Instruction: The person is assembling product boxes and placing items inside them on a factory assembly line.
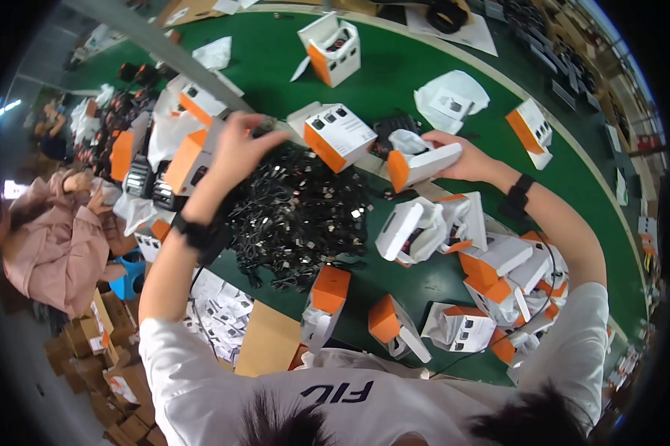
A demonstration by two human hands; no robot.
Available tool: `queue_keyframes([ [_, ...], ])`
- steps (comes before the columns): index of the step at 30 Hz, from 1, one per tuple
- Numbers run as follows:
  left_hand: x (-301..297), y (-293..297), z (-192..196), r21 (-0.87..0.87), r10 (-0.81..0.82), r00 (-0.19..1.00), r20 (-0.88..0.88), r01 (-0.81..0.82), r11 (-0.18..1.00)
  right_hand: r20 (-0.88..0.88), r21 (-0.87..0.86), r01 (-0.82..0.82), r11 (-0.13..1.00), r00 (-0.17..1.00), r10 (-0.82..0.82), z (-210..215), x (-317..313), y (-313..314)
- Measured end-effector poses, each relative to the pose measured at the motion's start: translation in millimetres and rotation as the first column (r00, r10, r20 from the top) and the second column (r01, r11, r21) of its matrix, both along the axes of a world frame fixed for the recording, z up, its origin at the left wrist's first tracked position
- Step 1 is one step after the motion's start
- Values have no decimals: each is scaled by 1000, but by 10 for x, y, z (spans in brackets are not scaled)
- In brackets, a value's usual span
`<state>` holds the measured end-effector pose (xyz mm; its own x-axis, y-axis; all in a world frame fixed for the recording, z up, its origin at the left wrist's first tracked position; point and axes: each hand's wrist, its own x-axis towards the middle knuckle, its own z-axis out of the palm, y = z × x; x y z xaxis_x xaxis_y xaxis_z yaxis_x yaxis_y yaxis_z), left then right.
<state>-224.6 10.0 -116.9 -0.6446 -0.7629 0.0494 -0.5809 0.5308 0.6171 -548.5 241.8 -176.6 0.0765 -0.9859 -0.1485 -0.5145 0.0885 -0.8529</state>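
Observation:
My right hand (463, 156) grips a small white-and-orange carton (435, 163) with a crumpled white bag showing at its top. My left hand (237, 149) is raised at the left edge of a heap of black cables (298, 215), thumb and fingers apart, with nothing between them. Between the hands lies another carton (339, 137) with dark device pictures on its white face. A dark object (394, 130) lies just behind the carton I hold. Nearer me, an open carton (417, 230) shows white wrapping inside.
More cartons crowd the right (513, 271) and the near edge (326, 293). An open carton (333, 56) stands at the back, near a white plastic bag (452, 100). Printed leaflets (220, 312) lie at the near left. Beyond them sits a person in pink (60, 245). A grey post (156, 48) crosses the upper left.

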Motion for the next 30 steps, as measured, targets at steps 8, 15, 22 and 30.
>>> queue_keyframes([
  [8,-1326,302,-856,31,-223,798,560,249,968,29,-111,-27,993,999,30,9,-314,297],
  [15,-1196,277,-540,-294,-364,921,141,390,872,14,14,166,986,986,-166,207,-751,746],
  [22,-781,1117,686,-483,-299,953,46,283,829,-25,-197,186,963,981,-194,1471,-851,1020],
  [30,-322,2483,1026,-300,-502,860,95,505,809,-289,-107,109,988,948,-136,2701,48,1481],
])
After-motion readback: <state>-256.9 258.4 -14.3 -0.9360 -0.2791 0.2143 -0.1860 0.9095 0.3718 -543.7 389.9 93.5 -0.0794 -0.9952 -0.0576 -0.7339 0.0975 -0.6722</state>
